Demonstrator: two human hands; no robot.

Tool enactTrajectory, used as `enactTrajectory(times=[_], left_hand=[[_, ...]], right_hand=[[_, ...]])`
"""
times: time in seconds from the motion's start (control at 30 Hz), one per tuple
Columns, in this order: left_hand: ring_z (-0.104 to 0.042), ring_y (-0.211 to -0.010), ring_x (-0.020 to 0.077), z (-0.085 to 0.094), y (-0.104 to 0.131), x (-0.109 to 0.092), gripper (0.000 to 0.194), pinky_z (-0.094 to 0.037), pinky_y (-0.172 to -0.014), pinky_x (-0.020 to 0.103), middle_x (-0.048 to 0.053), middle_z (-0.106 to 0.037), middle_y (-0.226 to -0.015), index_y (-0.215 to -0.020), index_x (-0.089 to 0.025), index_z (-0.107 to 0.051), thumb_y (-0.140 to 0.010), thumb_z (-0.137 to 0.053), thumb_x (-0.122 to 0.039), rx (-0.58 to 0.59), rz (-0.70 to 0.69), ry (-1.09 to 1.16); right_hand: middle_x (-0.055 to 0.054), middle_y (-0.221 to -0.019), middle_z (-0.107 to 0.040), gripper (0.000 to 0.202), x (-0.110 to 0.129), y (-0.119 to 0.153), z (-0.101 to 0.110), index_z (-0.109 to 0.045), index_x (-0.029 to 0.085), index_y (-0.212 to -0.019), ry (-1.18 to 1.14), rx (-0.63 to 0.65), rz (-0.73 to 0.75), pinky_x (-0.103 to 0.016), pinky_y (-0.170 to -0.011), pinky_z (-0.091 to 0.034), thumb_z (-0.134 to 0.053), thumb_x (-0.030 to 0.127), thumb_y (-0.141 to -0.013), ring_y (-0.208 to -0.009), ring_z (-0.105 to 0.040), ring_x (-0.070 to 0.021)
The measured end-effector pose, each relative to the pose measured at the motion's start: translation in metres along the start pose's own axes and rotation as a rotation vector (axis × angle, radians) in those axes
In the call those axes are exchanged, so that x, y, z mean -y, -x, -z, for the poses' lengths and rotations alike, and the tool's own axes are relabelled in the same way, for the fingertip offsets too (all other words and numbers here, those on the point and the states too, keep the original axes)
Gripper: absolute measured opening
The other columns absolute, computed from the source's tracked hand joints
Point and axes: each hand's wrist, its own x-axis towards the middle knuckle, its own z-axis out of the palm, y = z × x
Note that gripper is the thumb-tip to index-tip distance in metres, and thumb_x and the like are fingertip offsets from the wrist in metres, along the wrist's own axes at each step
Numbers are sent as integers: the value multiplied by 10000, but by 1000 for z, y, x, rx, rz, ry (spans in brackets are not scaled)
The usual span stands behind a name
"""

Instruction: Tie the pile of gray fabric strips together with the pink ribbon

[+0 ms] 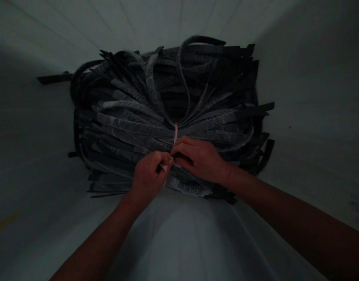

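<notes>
A large bundle of dark grey strips (pixel 123 125) lies in the middle of the head view, its strips fanning out left and right from a pinched waist. Around that waist runs a thin pale pink tie (pixel 175 134). My left hand (pixel 151 169) is closed at the lower end of the tie, pinching it, with a bit of pink showing below the fingers. Touching it from the right, my right hand (pixel 199 158) is also closed on the tie, thumb and fingertips together. The exact shape of the tie between the fingertips is hidden.
Pale, creased sheeting (pixel 308 136) surrounds the bundle on all sides and seems to rise around it. Loose strip ends stick out at the left and right of the bundle. A yellow mark (pixel 6 221) shows at the lower left. The light is dim.
</notes>
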Motion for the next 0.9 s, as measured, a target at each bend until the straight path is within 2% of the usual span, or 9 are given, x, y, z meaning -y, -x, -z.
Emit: enactTrajectory(times=[0.13,0.2,0.33,0.47,0.6,0.77,0.9], left_hand=[[-611,-758,146,5,-4,5,148,-454,-709,257,10,-692,-812,-812,-183,-523,-841,-574,-48,-31,-304,-249],[-595,-752,164,7,-5,7,158,-450,-701,278,18,-681,-808,-814,-187,-514,-835,-561,-37,-42,-355,-322],[-554,-683,160,5,-5,7,185,-433,-654,285,-6,-625,-743,-785,-201,-481,-824,-570,-43,-69,-297,-399],[-573,-684,159,-1,-2,2,155,-442,-653,280,-15,-600,-738,-845,-186,-537,-794,-618,-64,-104,-186,-448],[-595,-692,162,-3,-4,-2,102,-438,-655,283,-7,-615,-753,-870,-175,-585,-812,-642,-114,-93,-146,-505],[-563,-652,155,-4,-9,0,102,-408,-609,280,-9,-569,-718,-821,-185,-550,-815,-617,-108,-128,-161,-566],[-552,-688,150,-6,-8,14,108,-429,-651,260,0,-568,-744,-838,-193,-504,-861,-574,-114,-162,-280,-526]], right_hand=[[-21,-924,-617,38,-3,-9,-3,-655,183,-909,104,2,45,-271,-712,-365,-621,170,-898,-865,-556,-147],[-25,-905,-615,40,-7,-15,-4,-654,180,-863,128,-2,108,-287,-725,-350,-626,178,-891,-851,-536,-158],[-26,-912,-606,40,-12,-24,-6,-647,178,-842,87,-7,174,-298,-742,-338,-617,165,-865,-829,-518,-158],[-17,-857,-587,30,-11,-27,-8,-622,167,-778,55,-38,154,-296,-702,-327,-625,141,-795,-789,-502,-151],[-20,-823,-576,31,-7,-29,-10,-606,160,-750,63,-40,110,-297,-704,-336,-608,132,-762,-772,-490,-150],[-36,-811,-583,44,-5,-28,-9,-613,155,-738,135,-18,44,-311,-697,-344,-600,152,-780,-774,-503,-172],[-26,-867,-631,68,-10,-25,-5,-665,146,-848,-6,-15,41,-283,-749,-381,-612,127,-809,-825,-555,-155]])
